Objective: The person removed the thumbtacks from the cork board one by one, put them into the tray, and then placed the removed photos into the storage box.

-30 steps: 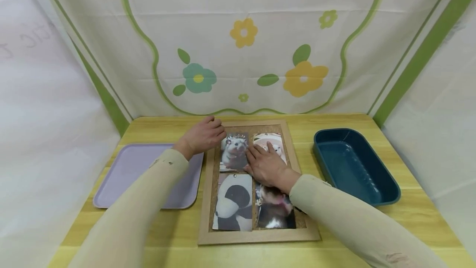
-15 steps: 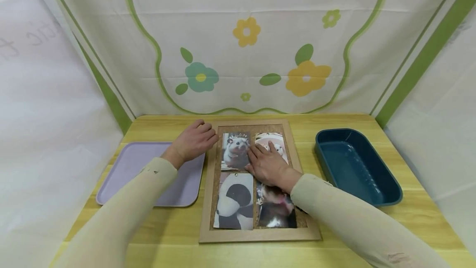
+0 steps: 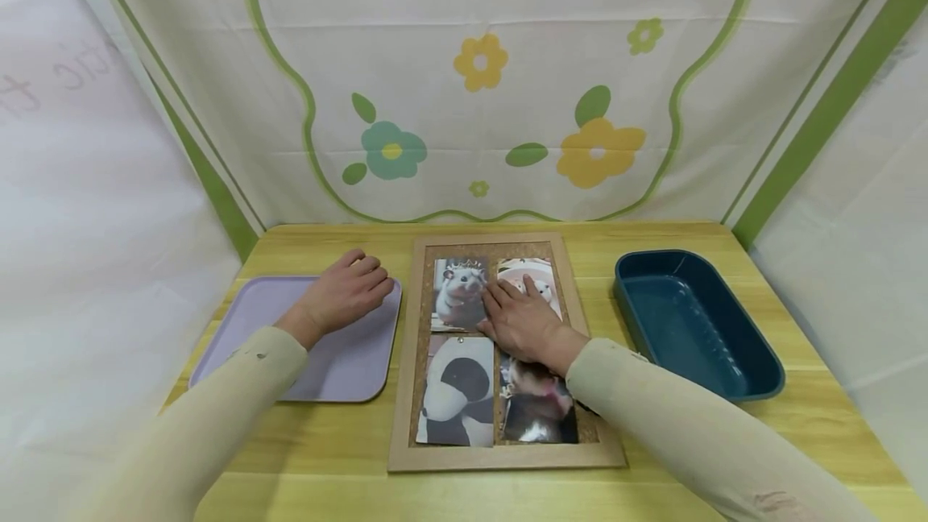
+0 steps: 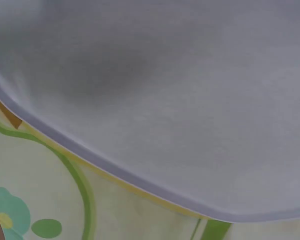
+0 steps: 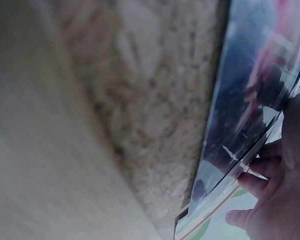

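The cork board in its wooden frame lies flat at the centre of the tabletop, its long edges running away from the person. Four photos fill it edge to edge in a two-by-two grid. A strip of bare tabletop separates the frame's right edge from the dark blue bin; the lavender tray lies just beside the frame's left edge.

Right hand – fingers extended and flat, pressing on the far-right photo, with the palm over the seam where the photos meet. It grips nothing.

Left hand – fingers loosely bent, resting on the far right corner of the lavender tray, apart from the frame. Whether it holds anything small cannot be told.
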Demonstrator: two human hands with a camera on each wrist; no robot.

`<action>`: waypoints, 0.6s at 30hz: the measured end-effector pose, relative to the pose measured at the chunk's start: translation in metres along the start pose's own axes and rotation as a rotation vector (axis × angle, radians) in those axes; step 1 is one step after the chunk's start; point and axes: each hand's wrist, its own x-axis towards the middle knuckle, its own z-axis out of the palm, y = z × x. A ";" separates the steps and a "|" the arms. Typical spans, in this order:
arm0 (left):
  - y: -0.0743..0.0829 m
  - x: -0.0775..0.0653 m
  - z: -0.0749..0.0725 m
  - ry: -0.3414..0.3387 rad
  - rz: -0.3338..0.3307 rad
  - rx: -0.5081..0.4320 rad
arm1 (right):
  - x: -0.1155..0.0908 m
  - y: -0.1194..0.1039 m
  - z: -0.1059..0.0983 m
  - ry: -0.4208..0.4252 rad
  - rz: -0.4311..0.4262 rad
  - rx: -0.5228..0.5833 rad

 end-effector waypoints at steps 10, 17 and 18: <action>0.002 -0.029 -0.001 -0.019 0.026 -0.069 | 0.000 -0.001 0.000 0.012 0.001 -0.004; 0.008 -0.040 0.007 -0.005 0.054 -0.118 | -0.002 -0.001 -0.002 0.027 -0.009 -0.007; 0.009 -0.041 0.008 -0.004 0.054 -0.121 | -0.002 -0.001 -0.002 0.025 -0.008 -0.009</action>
